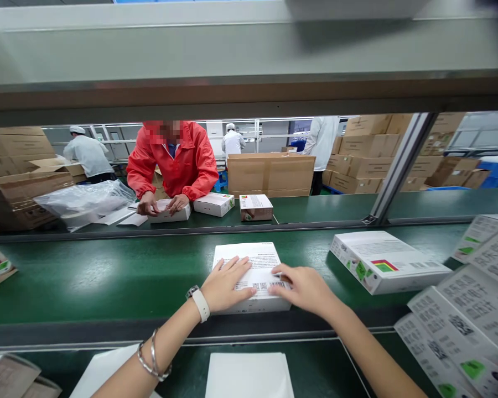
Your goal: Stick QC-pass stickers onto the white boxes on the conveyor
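A white carton with printed text and a barcode lies on the green conveyor belt in front of me. My left hand is open and rests flat on its top, fingers spread, over the left and near part. At the right edge of the same carton, my right hand touches the top beside the barcode. Its thumb and index finger are bent and apart; the other fingers are partly hidden. Nearer to me, a plain white box or sheet lies between my forearms.
Another white carton sits right on the belt. Stacked printed cartons fill the lower right. Across the belt, a person in a red jacket handles a white box. A metal post and an overhead beam frame the view.
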`<state>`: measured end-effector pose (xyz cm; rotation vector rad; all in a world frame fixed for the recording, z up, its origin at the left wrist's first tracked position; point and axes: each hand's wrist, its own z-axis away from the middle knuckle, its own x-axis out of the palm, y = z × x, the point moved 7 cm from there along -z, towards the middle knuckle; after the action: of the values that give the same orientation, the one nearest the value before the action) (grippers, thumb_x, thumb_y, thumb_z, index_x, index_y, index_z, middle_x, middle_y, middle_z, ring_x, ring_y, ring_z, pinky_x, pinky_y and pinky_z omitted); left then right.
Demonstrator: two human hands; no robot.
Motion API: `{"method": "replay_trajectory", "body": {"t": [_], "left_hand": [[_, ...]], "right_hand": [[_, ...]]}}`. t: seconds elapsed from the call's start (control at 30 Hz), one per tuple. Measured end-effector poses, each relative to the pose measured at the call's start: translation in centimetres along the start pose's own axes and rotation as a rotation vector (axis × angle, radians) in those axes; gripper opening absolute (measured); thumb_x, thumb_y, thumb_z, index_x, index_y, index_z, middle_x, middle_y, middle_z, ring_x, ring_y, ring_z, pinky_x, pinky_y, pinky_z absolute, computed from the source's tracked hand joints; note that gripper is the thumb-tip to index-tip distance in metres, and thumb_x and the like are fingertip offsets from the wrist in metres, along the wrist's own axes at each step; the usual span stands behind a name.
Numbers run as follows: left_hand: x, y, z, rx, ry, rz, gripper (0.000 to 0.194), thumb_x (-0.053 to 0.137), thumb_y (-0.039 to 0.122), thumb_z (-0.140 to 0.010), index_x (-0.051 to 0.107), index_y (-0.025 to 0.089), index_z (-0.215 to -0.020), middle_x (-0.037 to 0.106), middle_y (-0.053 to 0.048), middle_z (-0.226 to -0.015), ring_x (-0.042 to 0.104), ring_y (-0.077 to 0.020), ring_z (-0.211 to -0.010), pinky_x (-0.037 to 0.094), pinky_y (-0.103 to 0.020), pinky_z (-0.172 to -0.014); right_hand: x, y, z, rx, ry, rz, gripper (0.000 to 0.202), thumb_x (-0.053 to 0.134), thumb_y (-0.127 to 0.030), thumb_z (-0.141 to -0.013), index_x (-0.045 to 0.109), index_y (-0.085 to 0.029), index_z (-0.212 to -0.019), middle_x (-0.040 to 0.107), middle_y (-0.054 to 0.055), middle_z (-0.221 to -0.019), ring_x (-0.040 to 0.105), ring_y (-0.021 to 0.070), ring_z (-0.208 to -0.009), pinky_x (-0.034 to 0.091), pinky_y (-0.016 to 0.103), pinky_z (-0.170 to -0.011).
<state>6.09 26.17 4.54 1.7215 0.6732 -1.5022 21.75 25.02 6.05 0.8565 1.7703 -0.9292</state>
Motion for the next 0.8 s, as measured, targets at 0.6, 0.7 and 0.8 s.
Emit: {"method": "replay_trajectory", "body": {"t": [0.6, 0.7, 0.8], "left_hand": [[-0.4, -1.3, 6.3, 0.148, 0.170, -0.132, 0.045, 0.039, 0.036, -0.087, 0.025, 0.035, -0.130, 0.029, 0.003, -0.136, 0.022, -0.0245, -0.125, 0.020, -0.049, -0.098], [-1.7, -6.5, 7.4, -0.134, 0.315, 0.347, 0.047, 0.044, 0.044, -0.082, 0.037, 0.028, -0.126, 0.039, -0.003, -0.130, 0.029, -0.0251, -0.122, 0.020, -0.046, -0.100], [-0.9, -11.3, 7.9, -0.442, 0.400, 0.808, 0.048, 0.043, 0.047, -0.081, 0.046, 0.017, -0.118, 0.051, -0.012, -0.118, 0.046, -0.0283, -0.109, 0.034, -0.045, -0.092]], "right_hand": [[4.3, -2.3, -1.8, 0.023, 0.004, -0.506, 0.043, 0.055, -0.051, -0.068, 0.063, -0.022, -0.099, 0.056, -0.001, -0.057, 0.048, 0.0128, -0.051, 0.031, 0.022, -0.047], [6.2, 0.9, -2.7, 0.318, 0.083, -0.876, 0.047, 0.050, -0.054, -0.070, 0.061, -0.017, -0.096, 0.042, -0.005, -0.045, 0.032, 0.0083, -0.039, 0.022, 0.021, -0.038], [8.9, 1.0, -3.5, 0.519, -0.011, -1.183, 0.044, 0.049, -0.057, -0.069, 0.059, -0.015, -0.079, 0.031, -0.008, -0.041, 0.018, 0.0051, -0.035, 0.012, 0.020, -0.034]]}}
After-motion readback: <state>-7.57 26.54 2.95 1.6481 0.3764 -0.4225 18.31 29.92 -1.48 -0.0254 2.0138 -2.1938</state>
